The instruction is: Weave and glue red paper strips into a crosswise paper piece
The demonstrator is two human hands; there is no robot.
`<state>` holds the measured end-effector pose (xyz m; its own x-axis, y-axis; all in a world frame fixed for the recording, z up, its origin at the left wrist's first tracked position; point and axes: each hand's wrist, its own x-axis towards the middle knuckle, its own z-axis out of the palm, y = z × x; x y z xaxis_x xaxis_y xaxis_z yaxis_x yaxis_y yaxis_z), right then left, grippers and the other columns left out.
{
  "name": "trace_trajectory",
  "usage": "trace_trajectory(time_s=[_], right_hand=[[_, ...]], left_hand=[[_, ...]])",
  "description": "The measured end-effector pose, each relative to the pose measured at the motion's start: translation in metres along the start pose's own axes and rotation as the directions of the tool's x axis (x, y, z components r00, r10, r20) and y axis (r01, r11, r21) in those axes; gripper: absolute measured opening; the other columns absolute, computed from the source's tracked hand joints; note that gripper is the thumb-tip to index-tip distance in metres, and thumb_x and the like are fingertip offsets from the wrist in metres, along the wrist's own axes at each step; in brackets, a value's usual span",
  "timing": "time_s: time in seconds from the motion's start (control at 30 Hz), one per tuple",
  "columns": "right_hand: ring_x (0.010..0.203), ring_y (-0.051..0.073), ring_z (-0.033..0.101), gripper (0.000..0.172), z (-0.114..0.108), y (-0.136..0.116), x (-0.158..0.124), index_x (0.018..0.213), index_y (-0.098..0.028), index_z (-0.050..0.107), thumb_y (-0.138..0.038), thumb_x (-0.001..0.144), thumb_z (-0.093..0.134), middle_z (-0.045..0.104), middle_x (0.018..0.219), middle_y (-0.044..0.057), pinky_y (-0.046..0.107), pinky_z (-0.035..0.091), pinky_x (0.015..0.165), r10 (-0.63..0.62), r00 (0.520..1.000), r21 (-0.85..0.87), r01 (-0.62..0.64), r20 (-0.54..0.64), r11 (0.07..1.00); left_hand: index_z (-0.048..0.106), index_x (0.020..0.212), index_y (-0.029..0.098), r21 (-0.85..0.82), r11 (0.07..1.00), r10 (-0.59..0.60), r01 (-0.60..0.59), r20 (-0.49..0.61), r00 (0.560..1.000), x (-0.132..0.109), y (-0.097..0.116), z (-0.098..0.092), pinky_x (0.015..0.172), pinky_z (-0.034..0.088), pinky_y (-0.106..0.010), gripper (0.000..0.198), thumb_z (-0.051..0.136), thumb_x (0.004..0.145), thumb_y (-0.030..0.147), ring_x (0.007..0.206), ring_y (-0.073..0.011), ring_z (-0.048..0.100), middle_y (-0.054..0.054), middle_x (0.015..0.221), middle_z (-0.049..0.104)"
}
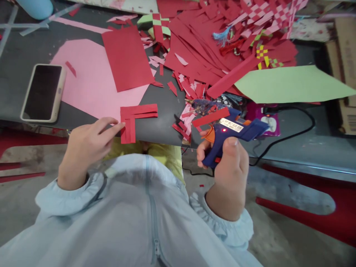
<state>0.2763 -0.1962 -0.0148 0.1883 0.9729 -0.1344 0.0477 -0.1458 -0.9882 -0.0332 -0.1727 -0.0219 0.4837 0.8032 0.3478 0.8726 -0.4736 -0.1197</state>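
Note:
Red paper strips (128, 124) form an L-shaped piece at the table's front edge. My left hand (93, 139) is beside it, fingers partly bent and apart, one fingertip touching the piece's left edge. In my right hand (229, 159) is a blue glue gun (218, 142) with an orange trigger and a lit red light. My fingers wrap around its handle, and the nozzle points left over the table. A loose red strip (210, 117) lies across the gun's front, partly covering it.
A phone (41, 92) lies at the left, near pink paper (83, 78) and a red sheet (128, 59). Red paper (194, 44) and scraps fill the back. Green paper (294, 84) and a black cable (308, 128) are right. Red stools (311, 207) flank me.

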Motion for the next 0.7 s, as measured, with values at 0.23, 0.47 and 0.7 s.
trace_trajectory(time_s=[0.23, 0.47, 0.7], right_hand=[[0.042, 0.012, 0.049, 0.045, 0.004, 0.0, 0.003, 0.084, -0.023, 0.062, -0.059, 0.099, 0.041, 0.056, 0.053, -0.003, 0.026, 0.037, 0.041, -0.027, 0.998, -0.071, 0.031, 0.048, 0.997], [0.044, 0.012, 0.05, 0.046, 0.004, 0.001, 0.001, 0.091, -0.021, 0.064, -0.059, 0.101, 0.04, 0.057, 0.054, -0.003, 0.026, 0.038, 0.042, -0.036, 0.997, -0.106, 0.044, 0.074, 0.993], [0.044, 0.013, 0.05, 0.047, 0.004, 0.001, 0.003, 0.086, -0.022, 0.063, -0.061, 0.1, 0.04, 0.057, 0.054, -0.002, 0.027, 0.039, 0.043, -0.015, 0.998, -0.121, 0.022, 0.061, 0.992]], left_hand=[[0.069, 0.121, 0.02, -0.058, 0.997, -0.033, 0.041, 0.132, 0.991, 0.018, 0.005, 0.002, 0.079, 0.055, -0.038, 0.035, 0.044, 0.097, 0.021, 0.094, -0.0258, 0.069, -0.01, 0.107, 0.074], [0.069, 0.123, 0.02, -0.131, 0.991, -0.004, 0.029, 0.187, 0.982, 0.041, 0.019, 0.012, 0.088, 0.054, -0.049, 0.035, 0.049, 0.101, 0.039, 0.109, -0.0342, 0.063, -0.016, 0.115, 0.068], [0.068, 0.122, 0.021, -0.141, 0.988, -0.024, 0.056, 0.224, 0.974, 0.042, 0.023, 0.012, 0.088, 0.053, -0.045, 0.034, 0.048, 0.101, 0.039, 0.103, -0.031, 0.062, -0.013, 0.11, 0.066]])
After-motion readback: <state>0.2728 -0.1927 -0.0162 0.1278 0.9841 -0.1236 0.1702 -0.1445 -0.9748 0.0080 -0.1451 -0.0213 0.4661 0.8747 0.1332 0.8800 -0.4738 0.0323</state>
